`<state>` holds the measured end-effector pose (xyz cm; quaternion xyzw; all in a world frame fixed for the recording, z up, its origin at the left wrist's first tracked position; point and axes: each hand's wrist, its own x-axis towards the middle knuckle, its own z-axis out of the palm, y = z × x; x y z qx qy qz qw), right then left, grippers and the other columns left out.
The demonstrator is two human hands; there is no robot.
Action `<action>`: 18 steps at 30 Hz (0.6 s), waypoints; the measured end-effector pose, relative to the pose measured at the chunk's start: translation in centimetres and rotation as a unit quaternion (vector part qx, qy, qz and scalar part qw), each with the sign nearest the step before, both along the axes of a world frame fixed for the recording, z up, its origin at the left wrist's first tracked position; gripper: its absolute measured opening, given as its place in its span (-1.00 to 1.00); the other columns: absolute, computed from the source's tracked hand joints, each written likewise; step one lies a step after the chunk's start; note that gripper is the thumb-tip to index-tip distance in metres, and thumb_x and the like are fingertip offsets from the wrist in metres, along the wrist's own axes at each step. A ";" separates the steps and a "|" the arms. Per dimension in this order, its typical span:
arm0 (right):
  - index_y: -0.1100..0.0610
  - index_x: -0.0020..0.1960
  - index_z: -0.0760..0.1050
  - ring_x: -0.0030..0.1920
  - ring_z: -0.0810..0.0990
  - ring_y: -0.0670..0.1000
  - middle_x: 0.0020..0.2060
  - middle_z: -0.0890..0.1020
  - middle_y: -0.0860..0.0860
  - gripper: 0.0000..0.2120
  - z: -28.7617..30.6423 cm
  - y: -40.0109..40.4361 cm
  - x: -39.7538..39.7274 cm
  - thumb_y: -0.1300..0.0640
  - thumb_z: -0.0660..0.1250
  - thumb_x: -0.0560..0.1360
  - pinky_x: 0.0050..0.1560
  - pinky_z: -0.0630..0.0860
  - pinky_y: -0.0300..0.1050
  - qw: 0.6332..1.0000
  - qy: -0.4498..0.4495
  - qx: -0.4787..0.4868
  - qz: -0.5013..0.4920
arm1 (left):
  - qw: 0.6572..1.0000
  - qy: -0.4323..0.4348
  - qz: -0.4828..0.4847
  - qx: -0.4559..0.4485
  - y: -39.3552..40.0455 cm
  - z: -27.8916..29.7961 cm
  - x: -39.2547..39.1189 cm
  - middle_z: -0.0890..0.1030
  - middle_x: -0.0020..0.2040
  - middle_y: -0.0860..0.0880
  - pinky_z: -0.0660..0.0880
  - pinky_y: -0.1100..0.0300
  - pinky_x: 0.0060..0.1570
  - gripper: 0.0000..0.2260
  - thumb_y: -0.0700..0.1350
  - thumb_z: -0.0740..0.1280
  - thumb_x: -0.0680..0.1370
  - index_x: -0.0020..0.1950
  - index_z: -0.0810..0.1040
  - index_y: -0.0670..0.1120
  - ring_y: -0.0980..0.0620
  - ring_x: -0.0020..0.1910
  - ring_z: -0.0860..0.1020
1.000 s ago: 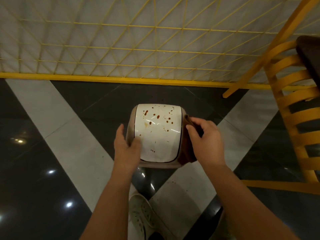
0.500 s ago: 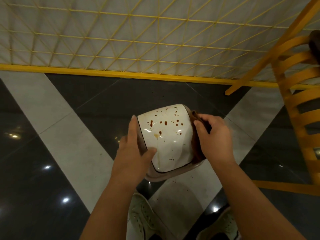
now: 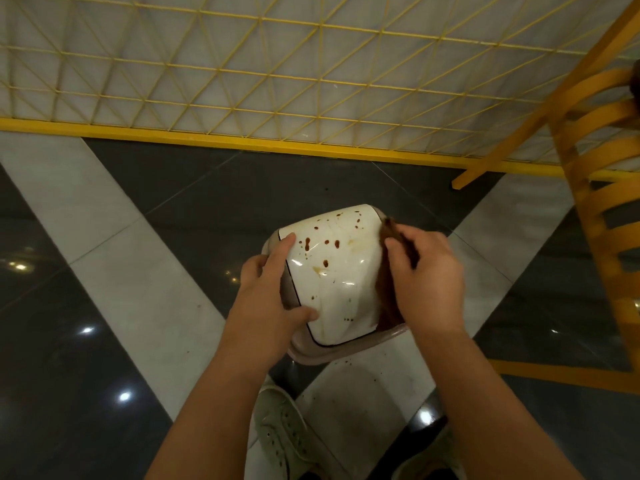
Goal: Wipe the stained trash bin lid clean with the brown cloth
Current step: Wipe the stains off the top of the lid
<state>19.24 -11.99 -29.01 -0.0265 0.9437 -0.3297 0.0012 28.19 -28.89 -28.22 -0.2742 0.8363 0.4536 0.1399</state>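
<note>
The trash bin lid (image 3: 341,282) is white and glossy, with reddish-brown spots across its far half and a few near its front edge. It sits in a beige bin rim (image 3: 332,353) and is tilted to the left. My left hand (image 3: 266,292) grips the lid's left edge, forefinger on the top corner and thumb on the white surface. My right hand (image 3: 427,277) holds the brown cloth (image 3: 386,299) bunched against the lid's right edge. Most of the cloth is hidden under that hand.
A yellow wire-grid fence (image 3: 311,81) with a yellow base rail runs across the back. A yellow slatted chair (image 3: 602,216) stands at the right. The floor is dark glossy tile with pale stripes. My white shoes (image 3: 284,441) are below the bin.
The bin has turned and tilted to the left. My left hand has slid further up the lid's left edge, and my right hand with the cloth has followed the right edge.
</note>
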 end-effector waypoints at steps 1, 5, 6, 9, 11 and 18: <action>-0.03 0.28 0.48 -0.01 0.44 -0.17 0.12 0.52 -0.08 -0.70 -0.1 0.0 -0.1 0.00 0.24 0.57 0.00 0.35 -0.30 1.000 -0.006 0.005 -0.010 | 1.000 -0.004 -0.003 -0.001 0.0 0.0 -0.1 0.11 0.47 0.06 0.36 0.00 0.34 -0.08 -0.17 0.52 0.39 0.50 0.01 0.33 -0.02 0.40 0.27; -0.04 0.20 0.51 0.00 0.55 -0.11 0.06 0.56 -0.06 -0.76 0.0 -3.3 3.0 0.00 0.26 0.55 0.05 0.37 -0.30 0.993 0.019 0.053 0.105 | 1.000 0.003 0.006 -0.001 -0.1 -0.2 -0.3 0.14 0.46 0.04 0.39 0.04 0.30 -0.08 -0.18 0.52 0.39 0.50 0.03 0.34 -0.02 0.38 0.31; -0.02 0.15 0.55 -0.01 0.59 -0.07 0.03 0.60 -0.04 -0.77 -0.1 -4.0 3.8 0.02 0.31 0.51 0.07 0.38 -0.26 0.987 0.051 0.070 0.135 | 1.000 0.005 0.007 -0.001 -0.1 -0.3 -0.3 0.14 0.46 0.03 0.39 0.06 0.29 -0.08 -0.18 0.51 0.39 0.50 0.03 0.33 -0.01 0.38 0.32; -0.02 0.18 0.55 0.04 0.57 -0.06 0.06 0.60 -0.04 -0.73 0.0 -3.3 3.2 0.00 0.26 0.51 0.16 0.43 -0.17 0.982 0.051 0.077 0.165 | 1.000 0.011 0.008 0.010 -0.1 -0.3 -0.2 0.15 0.45 0.03 0.39 0.11 0.25 -0.09 -0.19 0.51 0.39 0.49 0.04 0.35 0.04 0.30 0.33; -0.03 0.23 0.51 -0.01 0.50 -0.12 0.07 0.54 -0.07 -0.72 0.1 -1.7 1.7 -0.01 0.22 0.55 0.08 0.46 -0.24 0.993 0.017 0.037 0.112 | 1.000 0.010 0.005 0.011 -0.2 -0.3 -0.2 0.14 0.44 0.05 0.39 0.08 0.26 -0.08 -0.18 0.52 0.38 0.48 0.04 0.36 0.08 0.23 0.30; 0.00 0.22 0.51 0.09 0.56 -0.02 0.12 0.56 -0.01 -0.71 0.6 -4.7 3.7 0.00 0.21 0.54 0.17 0.52 -0.05 0.984 0.010 0.061 0.166 | 0.999 0.027 0.008 0.016 -0.2 -0.8 -0.2 0.15 0.43 0.03 0.39 0.16 0.18 -0.12 -0.19 0.49 0.42 0.48 0.04 0.36 0.13 0.16 0.28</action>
